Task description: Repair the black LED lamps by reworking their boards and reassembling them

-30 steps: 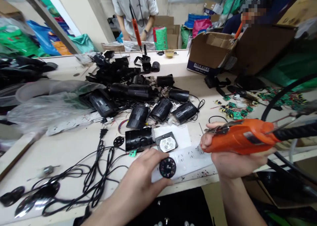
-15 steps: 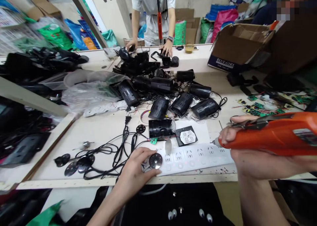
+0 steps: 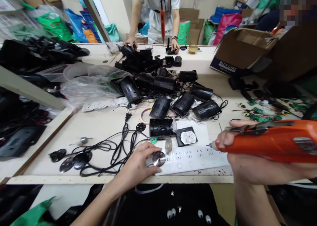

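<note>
My left hand pinches a round silver metal part between thumb and fingers, just over the left end of a white power strip. The part's far side is partly hidden by my fingers. My right hand is wrapped round an orange electric screwdriver, its bit pointing left above the strip. Behind the strip lie a black cylindrical housing and a black square plate with a white LED board. A translucent disc stands beside the held part.
Black cables and dark discs lie at left. Several black housings are heaped mid-table near a clear plastic bag. Circuit boards and a cardboard box are at right. A co-worker's hands handle black parts opposite.
My left hand has turned the silver part, so more of its side shows. The screwdriver has shifted slightly left. Across the table, the co-worker's hand has raised a black part. The view has shifted slightly.
</note>
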A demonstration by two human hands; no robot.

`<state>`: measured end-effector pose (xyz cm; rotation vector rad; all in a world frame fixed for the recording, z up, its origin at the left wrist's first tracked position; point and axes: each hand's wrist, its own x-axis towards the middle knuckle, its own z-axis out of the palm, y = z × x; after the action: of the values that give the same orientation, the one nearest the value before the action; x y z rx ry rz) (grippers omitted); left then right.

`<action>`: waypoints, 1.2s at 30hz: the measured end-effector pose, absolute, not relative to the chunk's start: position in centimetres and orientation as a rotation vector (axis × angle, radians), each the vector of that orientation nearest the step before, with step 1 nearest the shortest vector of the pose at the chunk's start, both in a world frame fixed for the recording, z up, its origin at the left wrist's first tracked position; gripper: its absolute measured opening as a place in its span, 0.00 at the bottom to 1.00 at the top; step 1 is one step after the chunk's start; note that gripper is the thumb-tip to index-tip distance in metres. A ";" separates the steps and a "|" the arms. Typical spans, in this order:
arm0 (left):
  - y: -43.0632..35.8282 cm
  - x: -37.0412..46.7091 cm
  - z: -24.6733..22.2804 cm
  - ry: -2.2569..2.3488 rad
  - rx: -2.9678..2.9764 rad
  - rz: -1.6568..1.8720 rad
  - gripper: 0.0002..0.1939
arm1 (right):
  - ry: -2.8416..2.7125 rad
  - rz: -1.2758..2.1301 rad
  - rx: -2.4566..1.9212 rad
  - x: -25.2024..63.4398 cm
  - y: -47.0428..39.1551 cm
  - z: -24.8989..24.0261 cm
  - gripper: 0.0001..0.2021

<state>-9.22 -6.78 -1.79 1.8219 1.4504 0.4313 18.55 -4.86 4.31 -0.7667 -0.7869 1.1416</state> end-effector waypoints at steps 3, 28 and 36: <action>-6.7 -9.6 -2.0 1.437 1.861 0.428 0.25 | -0.877 1.029 -0.764 17.5 -4.8 5.0 0.37; 1.8 1.9 0.7 1.164 2.606 0.211 0.24 | -0.875 1.052 -0.711 15.7 -2.3 4.5 0.36; 3.6 -0.1 2.0 1.222 1.891 0.509 0.17 | -0.830 0.980 -0.780 17.8 -2.5 3.9 0.41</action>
<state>-0.06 3.58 1.97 1.8910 1.2216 0.5087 17.82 -2.45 3.90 -0.7801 -0.8296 0.9804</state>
